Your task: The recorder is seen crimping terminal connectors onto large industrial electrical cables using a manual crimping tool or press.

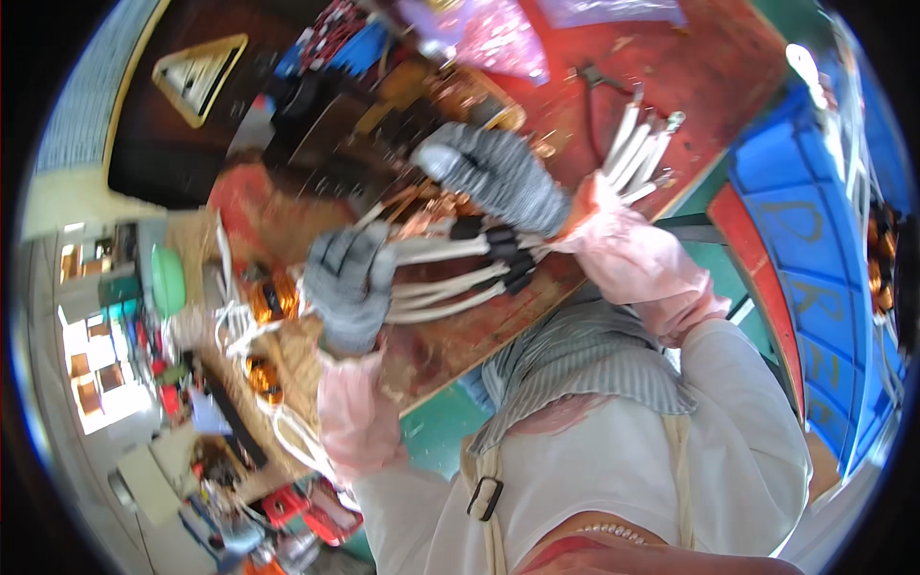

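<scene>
My left hand [348,287], in a grey knit glove, is closed round one end of a bundle of white sleeved wires [441,299]. The wires run to the right across the bench, with black sleeves [508,254] on their right part. Bare copper strands [436,213] show beyond the bundle. Over them my right hand [494,177], gloved alike, reaches to a dark bench machine [331,144] with its fingers curled together. What those fingers hold, if anything, is hidden.
Pliers [596,79] and several white leads with metal terminals [637,153] lie on the red bench top [714,57]. Pink plastic bags [494,38] sit at the far edge. Copper coils [273,299] stand at left, a blue bin [805,259] at right.
</scene>
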`<state>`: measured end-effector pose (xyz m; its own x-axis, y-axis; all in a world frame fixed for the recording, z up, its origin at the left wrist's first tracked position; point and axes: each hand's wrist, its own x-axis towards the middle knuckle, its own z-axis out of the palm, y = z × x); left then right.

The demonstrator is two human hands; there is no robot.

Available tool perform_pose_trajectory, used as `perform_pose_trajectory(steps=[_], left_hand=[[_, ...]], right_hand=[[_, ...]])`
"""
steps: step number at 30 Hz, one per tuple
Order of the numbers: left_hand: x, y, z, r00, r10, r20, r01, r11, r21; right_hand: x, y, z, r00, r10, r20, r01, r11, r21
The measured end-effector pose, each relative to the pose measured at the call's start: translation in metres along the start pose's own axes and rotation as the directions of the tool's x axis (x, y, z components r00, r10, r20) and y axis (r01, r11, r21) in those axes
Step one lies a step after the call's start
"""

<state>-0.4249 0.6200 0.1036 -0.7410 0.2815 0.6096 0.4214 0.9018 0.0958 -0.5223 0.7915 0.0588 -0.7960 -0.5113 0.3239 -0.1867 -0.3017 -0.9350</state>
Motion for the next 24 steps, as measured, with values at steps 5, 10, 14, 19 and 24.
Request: perform_pose_trajectory(steps=[5, 10, 14, 19, 24], left_hand=[[-0.068, -0.086, -0.04, 0.804, -0.457, 0.381, 0.501, 0.865, -0.018], [-0.035, -0.044, 0.007, 0.965, -0.253, 0.065, 0.258, 0.962, -0.092], [-0.013, -0.026, 0.014, 0.984, -0.162, 0.071, 0.17, 0.978, -0.121], [-0.002, -0.029, 0.006, 0.991, -0.104, 0.088, 0.117, 0.981, -0.152], [0.007, 0.0, -0.027, 0.944, -0.237, 0.228, 0.253, 0.967, -0.041]], right_hand=[[0.006, 0.011, -0.01, 0.849, -0.502, 0.168, 0.528, 0.79, -0.311], [-0.003, -0.003, -0.013, 0.93, -0.32, 0.179, 0.359, 0.696, -0.622], [-0.015, -0.01, -0.05, 0.909, -0.031, 0.416, 0.387, 0.434, -0.814], [0.001, 0.054, -0.03, 0.886, 0.068, 0.458, 0.452, 0.085, -0.888], [-0.009, 0.064, -0.028, 0.852, -0.318, 0.415, 0.498, 0.252, -0.83]])
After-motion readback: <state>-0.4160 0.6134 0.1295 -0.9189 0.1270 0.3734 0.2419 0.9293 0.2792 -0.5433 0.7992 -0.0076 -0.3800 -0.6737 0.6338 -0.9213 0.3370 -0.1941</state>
